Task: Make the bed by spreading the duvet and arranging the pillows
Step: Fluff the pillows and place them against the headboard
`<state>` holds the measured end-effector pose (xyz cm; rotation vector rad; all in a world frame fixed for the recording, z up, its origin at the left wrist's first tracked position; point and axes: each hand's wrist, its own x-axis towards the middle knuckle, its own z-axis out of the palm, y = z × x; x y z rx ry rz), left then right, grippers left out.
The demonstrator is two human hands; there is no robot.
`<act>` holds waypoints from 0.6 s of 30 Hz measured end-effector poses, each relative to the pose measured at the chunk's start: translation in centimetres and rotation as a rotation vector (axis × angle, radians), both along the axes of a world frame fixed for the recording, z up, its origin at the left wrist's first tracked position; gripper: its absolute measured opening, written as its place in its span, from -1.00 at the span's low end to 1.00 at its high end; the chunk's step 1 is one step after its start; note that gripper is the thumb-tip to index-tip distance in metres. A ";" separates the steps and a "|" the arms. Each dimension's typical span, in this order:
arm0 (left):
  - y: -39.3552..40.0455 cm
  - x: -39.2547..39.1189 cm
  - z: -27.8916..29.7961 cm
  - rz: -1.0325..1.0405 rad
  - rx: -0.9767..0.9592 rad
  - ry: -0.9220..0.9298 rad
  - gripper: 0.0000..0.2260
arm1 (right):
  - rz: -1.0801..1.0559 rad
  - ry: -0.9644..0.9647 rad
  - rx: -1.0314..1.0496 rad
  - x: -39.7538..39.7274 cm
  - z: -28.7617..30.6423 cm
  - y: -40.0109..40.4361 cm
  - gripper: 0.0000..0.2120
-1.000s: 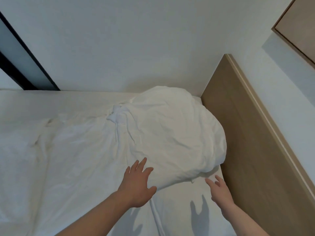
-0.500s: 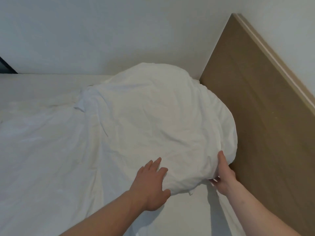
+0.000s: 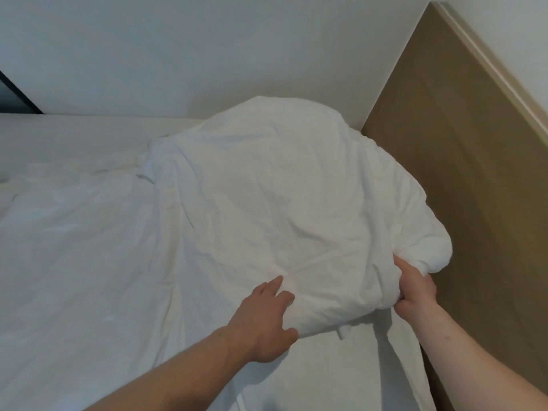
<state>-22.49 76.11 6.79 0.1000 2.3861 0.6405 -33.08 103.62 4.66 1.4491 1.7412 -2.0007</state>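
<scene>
A bulky white duvet (image 3: 281, 203) lies bunched in a rounded heap at the head end of the bed, against the wooden headboard. Its flatter, creased part spreads to the left over the mattress. My left hand (image 3: 264, 321) holds the heap's near edge, fingers on top and thumb tucked beneath the fold. My right hand (image 3: 415, 289) grips the heap's right corner, with cloth bunched between thumb and fingers. A small fabric tab (image 3: 342, 332) hangs under the near edge. No pillow shows; the heap may cover one.
The tan wooden headboard (image 3: 462, 179) runs along the right, close to my right hand. A white wall (image 3: 207, 54) stands behind the bed. A dark window frame (image 3: 14, 96) sits at the far left. White sheet (image 3: 326, 375) shows below the heap.
Both hands moved forward from hovering over the sheet to the heap. My left hand now holds its near edge and my right hand has closed on its right corner, bunching the cloth.
</scene>
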 end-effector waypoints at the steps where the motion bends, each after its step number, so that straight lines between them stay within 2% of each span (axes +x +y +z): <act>1: -0.5 0.0 0.7 0.029 0.026 0.013 -0.39 | -0.033 0.059 0.095 -0.2 1.4 -0.6 -0.42; 3: -1.8 0.1 2.4 0.101 0.085 0.063 -0.43 | -0.060 0.219 0.188 -0.8 4.2 -2.3 -0.63; 6: -5.2 0.7 5.3 0.247 0.182 0.161 -0.54 | 0.128 0.474 0.273 -2.1 9.3 -6.4 -0.66; 9: -10.0 1.8 8.9 0.486 0.328 0.226 -0.67 | 0.499 0.693 0.299 -2.7 14.8 -12.2 -0.66; 13: -17.3 2.4 13.4 0.981 0.578 0.304 -0.79 | 1.118 0.892 0.326 -1.3 18.9 -22.0 -0.76; 16: -22.5 3.5 15.7 1.391 0.817 0.323 -0.78 | 1.562 0.859 0.360 2.0 18.6 -28.1 -0.62; 18: -25.0 4.8 16.2 1.522 0.868 0.300 -0.74 | 1.791 0.784 0.439 4.7 17.0 -31.1 -0.48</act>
